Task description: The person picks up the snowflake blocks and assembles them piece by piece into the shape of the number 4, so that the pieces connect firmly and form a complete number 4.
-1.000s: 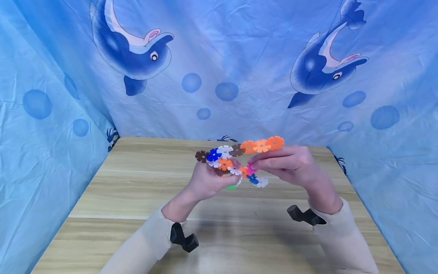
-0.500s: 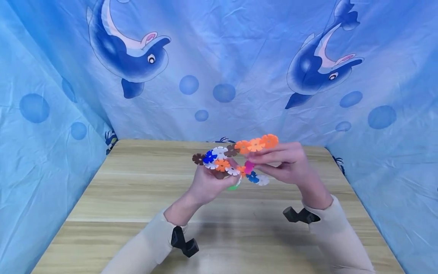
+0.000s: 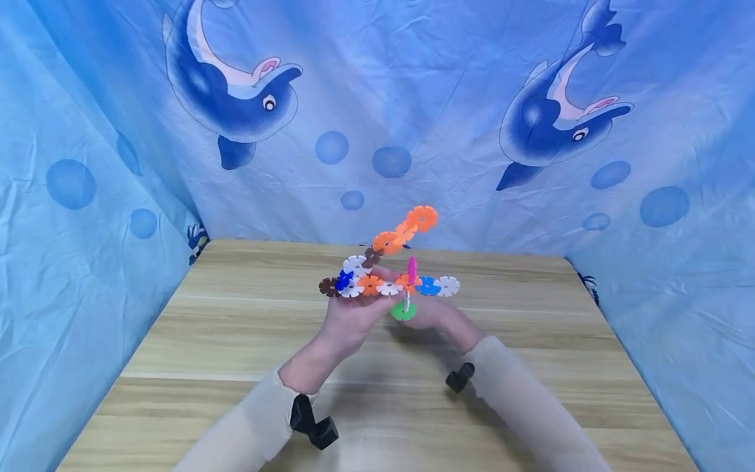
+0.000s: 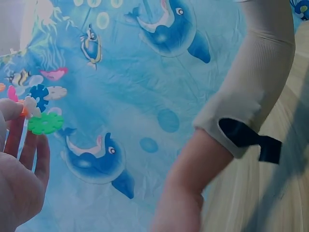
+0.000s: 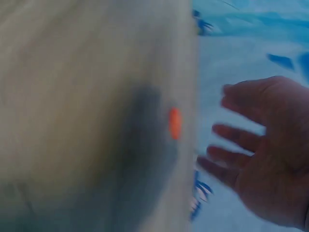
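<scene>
My left hand [image 3: 352, 324] pinches a branching figure of interlocking notched plastic discs [image 3: 370, 285] and holds it above the table. Brown, blue, white and orange discs run along it, with an orange arm [image 3: 404, 231] rising to the upper right. A pink disc [image 3: 412, 270] stands upright, and a green disc [image 3: 404, 311] hangs below. In the left wrist view the green disc [image 4: 46, 123] is beside my left fingers. My right hand [image 3: 433, 311] is partly hidden behind the figure; in the right wrist view its fingers are spread and hold nothing.
An orange piece [image 5: 175, 123], blurred, lies near the table edge in the right wrist view. The wooden table [image 3: 206, 341] is backed by blue dolphin-print cloth [image 3: 436, 85]. Black wrist mounts [image 3: 312, 423] sit on both sleeves.
My right hand has let go of the pink disc, which now stands on the figure, and has moved left and down behind it. The figure has turned, its orange arm tilting more steeply upward.
</scene>
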Demonstrator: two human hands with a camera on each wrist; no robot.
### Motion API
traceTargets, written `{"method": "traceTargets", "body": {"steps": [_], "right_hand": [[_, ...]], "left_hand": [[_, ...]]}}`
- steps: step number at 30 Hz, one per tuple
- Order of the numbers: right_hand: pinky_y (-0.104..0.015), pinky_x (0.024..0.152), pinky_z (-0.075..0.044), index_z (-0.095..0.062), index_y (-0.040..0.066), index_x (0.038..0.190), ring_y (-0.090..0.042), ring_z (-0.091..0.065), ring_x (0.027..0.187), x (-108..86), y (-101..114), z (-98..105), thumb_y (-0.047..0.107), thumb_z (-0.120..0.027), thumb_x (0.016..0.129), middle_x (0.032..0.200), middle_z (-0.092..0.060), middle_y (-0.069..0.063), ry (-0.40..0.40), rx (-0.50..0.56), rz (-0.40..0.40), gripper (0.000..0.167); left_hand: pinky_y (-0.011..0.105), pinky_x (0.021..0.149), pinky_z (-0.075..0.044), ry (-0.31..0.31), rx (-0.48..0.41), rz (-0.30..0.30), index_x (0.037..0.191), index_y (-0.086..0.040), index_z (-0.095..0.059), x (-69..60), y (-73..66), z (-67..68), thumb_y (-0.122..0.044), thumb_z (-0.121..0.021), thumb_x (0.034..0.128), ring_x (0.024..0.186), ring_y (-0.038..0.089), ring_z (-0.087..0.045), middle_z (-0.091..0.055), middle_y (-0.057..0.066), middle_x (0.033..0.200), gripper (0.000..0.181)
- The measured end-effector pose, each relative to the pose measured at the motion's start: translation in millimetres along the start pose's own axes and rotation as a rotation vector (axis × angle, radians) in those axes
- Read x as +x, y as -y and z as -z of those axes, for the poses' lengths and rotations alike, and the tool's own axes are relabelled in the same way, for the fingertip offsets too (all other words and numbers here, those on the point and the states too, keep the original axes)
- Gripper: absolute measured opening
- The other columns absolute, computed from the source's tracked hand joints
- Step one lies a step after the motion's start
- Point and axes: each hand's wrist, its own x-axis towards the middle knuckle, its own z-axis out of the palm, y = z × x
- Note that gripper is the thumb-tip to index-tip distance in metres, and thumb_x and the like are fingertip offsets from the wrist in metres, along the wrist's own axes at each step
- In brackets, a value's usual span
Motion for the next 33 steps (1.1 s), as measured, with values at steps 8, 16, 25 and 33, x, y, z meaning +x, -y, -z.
{"method": "traceTargets", "body": {"steps": [8,16,25,33], "right_hand": [[-0.049,0.127,-0.041,-0.056,0.006,0.146,-0.032,-0.054,0.146,8.6,0,-37,0.018,-0.058,0.108,0.153,-0.06,-0.013,-0.083,-0.216,-0.072,0.04],[-0.043,0.107,-0.057,-0.066,0.01,0.132,-0.023,-0.067,0.11,3.7,-16,-37,0.006,-0.072,0.098,0.121,-0.072,-0.006,-0.216,-0.141,-0.06,0.034],[-0.026,0.07,-0.056,-0.074,0.01,0.105,-0.012,-0.062,0.077,-25.8,-29,11,0.009,-0.079,0.095,0.089,-0.071,-0.002,-0.323,0.063,-0.131,0.011],[-0.028,0.077,-0.065,-0.071,-0.003,0.119,-0.022,-0.076,0.087,-60.4,19,80,-0.001,-0.071,0.097,0.104,-0.079,-0.012,-0.652,0.384,-0.056,0.022]], "left_hand": [[0.025,0.097,-0.062,0.019,-0.006,-0.01,0.119,-0.014,-0.065,0.1,0.7,-0.4,0.016,-0.07,0.0876,0.106,0.008,-0.074,-0.074,-0.011,0.112,0.044],[0.027,0.096,-0.063,0.046,0.012,-0.043,0.132,0.001,-0.054,-0.9,0.2,0.7,0.017,-0.065,0.0911,0.11,0.008,-0.073,-0.071,-0.01,0.119,0.045],[0.026,0.1,-0.061,-0.048,0.09,-0.044,0.128,0.017,-0.054,3.8,1.6,0.1,0.012,-0.066,0.0924,0.107,0.007,-0.074,-0.073,-0.013,0.114,0.038],[0.029,0.09,-0.065,-0.094,0.065,0.016,0.127,0.01,-0.055,4.9,4.8,4.1,0.009,-0.064,0.0949,0.089,0.011,-0.078,-0.075,-0.006,0.112,0.034]]}}
